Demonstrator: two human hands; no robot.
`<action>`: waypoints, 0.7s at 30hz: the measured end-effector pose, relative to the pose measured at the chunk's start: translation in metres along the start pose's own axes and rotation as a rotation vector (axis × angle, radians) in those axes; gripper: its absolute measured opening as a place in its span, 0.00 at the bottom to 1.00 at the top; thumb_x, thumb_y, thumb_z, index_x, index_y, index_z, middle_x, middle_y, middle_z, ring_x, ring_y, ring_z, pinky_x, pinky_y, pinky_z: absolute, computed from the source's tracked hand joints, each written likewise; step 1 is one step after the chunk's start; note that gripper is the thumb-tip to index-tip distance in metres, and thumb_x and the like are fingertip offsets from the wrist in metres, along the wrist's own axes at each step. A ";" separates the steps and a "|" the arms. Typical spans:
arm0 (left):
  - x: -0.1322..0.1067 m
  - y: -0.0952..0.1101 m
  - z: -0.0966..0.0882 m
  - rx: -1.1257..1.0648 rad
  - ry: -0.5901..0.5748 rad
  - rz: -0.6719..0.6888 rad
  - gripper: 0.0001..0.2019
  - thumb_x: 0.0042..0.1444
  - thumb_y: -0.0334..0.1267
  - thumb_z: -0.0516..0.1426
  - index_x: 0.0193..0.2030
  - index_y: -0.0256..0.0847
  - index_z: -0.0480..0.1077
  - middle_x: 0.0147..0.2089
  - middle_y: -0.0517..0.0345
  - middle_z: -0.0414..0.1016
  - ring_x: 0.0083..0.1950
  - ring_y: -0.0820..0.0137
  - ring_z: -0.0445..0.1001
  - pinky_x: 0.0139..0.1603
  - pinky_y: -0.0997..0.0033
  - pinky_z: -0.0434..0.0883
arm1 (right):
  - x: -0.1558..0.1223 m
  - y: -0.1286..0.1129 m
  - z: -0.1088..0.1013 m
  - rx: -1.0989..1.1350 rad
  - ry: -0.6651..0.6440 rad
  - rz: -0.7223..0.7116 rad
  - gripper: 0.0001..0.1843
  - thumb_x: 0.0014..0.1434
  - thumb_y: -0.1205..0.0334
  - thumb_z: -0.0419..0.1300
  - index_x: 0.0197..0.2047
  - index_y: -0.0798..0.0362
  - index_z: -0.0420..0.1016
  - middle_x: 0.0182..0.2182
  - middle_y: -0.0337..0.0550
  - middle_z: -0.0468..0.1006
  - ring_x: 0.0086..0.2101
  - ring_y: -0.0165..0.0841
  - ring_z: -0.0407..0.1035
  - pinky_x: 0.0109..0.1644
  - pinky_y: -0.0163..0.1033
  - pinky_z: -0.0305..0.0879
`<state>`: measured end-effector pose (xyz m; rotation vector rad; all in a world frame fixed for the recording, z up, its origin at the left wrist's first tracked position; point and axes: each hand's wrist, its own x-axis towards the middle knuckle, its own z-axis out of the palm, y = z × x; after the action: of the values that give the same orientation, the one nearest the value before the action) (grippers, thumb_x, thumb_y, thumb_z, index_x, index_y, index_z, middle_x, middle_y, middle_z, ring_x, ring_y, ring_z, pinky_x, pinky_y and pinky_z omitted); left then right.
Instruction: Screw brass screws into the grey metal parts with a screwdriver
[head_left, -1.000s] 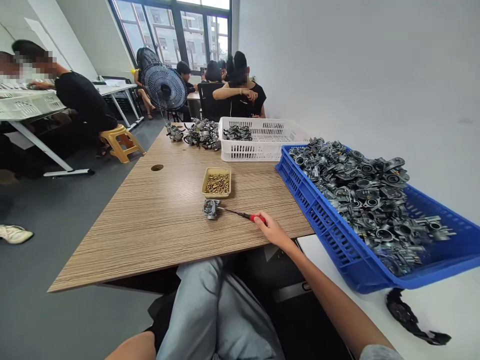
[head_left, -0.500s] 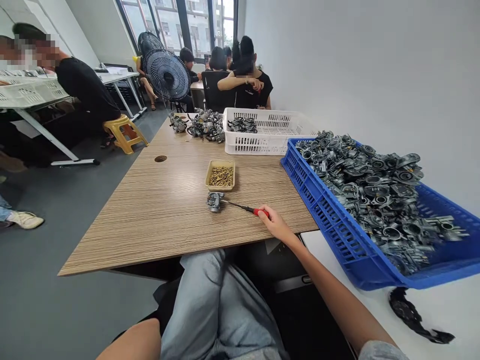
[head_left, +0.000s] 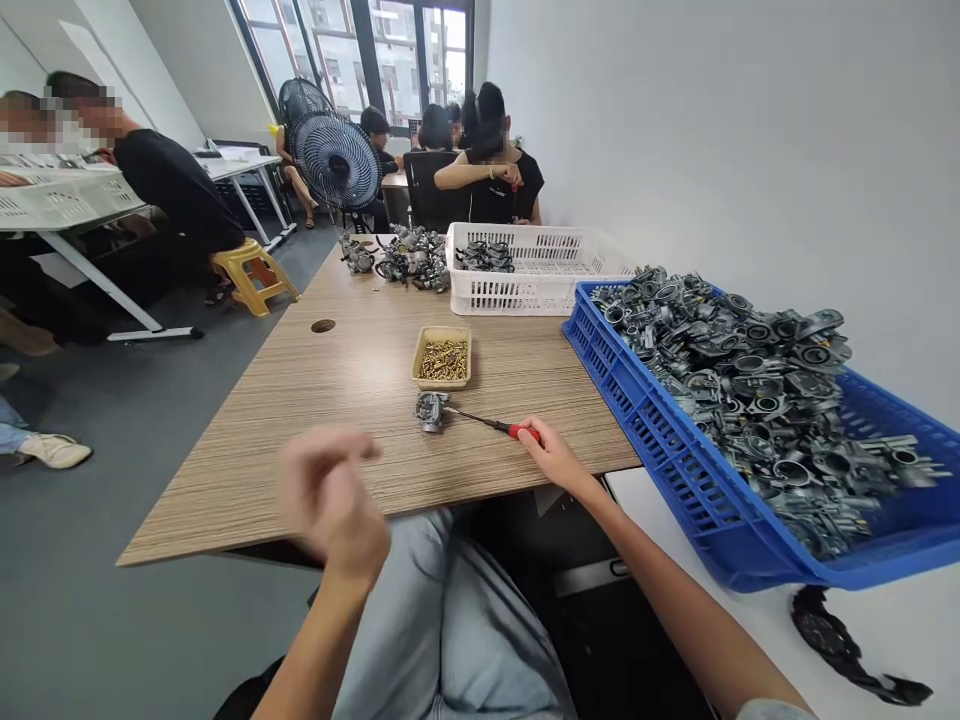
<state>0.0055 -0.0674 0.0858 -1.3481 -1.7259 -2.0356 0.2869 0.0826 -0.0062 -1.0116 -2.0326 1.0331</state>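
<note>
My right hand [head_left: 551,452] is closed round the red handle of a screwdriver [head_left: 491,422]. Its long shaft points left, and the tip meets the side of a small grey metal carburetor body [head_left: 430,411] lying on the table. Just behind that body sits a small yellowish tray [head_left: 441,382] full of brass screws [head_left: 444,360]. My left hand [head_left: 334,495] hangs over the front edge of the table, left of the carburetor body and apart from it. Motion blurs its fingers, which look bent.
On my right stands a blue crate [head_left: 679,510] heaped with grey carburetor bodies [head_left: 750,370]. Behind it is a white basket [head_left: 525,300] with some parts, beside a pile of carburetors [head_left: 412,258]. A wristwatch [head_left: 825,635] lies at lower right. A co-worker [head_left: 502,180] sits across.
My left hand has risen into view from below, up to the table's front edge. My right hand, the screwdriver and the carburetor body keep their places; the view has tilted slightly.
</note>
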 end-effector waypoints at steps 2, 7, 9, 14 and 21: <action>0.001 -0.031 0.019 0.116 -0.174 -0.044 0.14 0.71 0.52 0.60 0.54 0.47 0.77 0.53 0.49 0.81 0.52 0.55 0.81 0.57 0.46 0.82 | 0.000 0.001 0.001 -0.004 0.000 0.003 0.21 0.77 0.38 0.53 0.44 0.46 0.73 0.32 0.36 0.71 0.33 0.37 0.65 0.42 0.42 0.61; -0.003 -0.106 0.067 0.352 -0.516 -0.201 0.25 0.65 0.55 0.66 0.62 0.43 0.74 0.60 0.39 0.82 0.63 0.45 0.79 0.68 0.39 0.74 | 0.001 0.003 0.003 -0.008 0.005 -0.004 0.22 0.78 0.38 0.53 0.44 0.46 0.73 0.33 0.36 0.72 0.35 0.38 0.67 0.43 0.42 0.63; -0.008 -0.121 0.077 0.394 -0.565 -0.192 0.24 0.65 0.55 0.66 0.60 0.44 0.74 0.58 0.40 0.83 0.61 0.45 0.80 0.66 0.41 0.74 | 0.000 0.003 0.003 -0.008 -0.001 -0.002 0.22 0.78 0.38 0.52 0.45 0.46 0.73 0.34 0.37 0.73 0.35 0.38 0.67 0.43 0.42 0.63; -0.017 -0.128 0.083 0.414 -0.576 -0.156 0.23 0.65 0.48 0.66 0.63 0.45 0.71 0.55 0.44 0.84 0.60 0.46 0.80 0.64 0.43 0.75 | -0.002 0.000 0.000 -0.014 -0.025 0.033 0.22 0.78 0.37 0.52 0.49 0.46 0.72 0.36 0.37 0.75 0.34 0.37 0.66 0.43 0.43 0.64; -0.019 -0.129 0.077 0.321 -0.576 -0.093 0.22 0.67 0.46 0.65 0.63 0.44 0.70 0.56 0.43 0.83 0.58 0.48 0.81 0.62 0.46 0.76 | -0.005 -0.001 -0.005 0.014 -0.020 0.045 0.18 0.74 0.40 0.57 0.53 0.46 0.68 0.36 0.37 0.73 0.35 0.38 0.66 0.45 0.44 0.65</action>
<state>-0.0225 0.0324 -0.0248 -1.8800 -2.2510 -1.3876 0.2930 0.0795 -0.0044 -1.0480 -2.0240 1.0841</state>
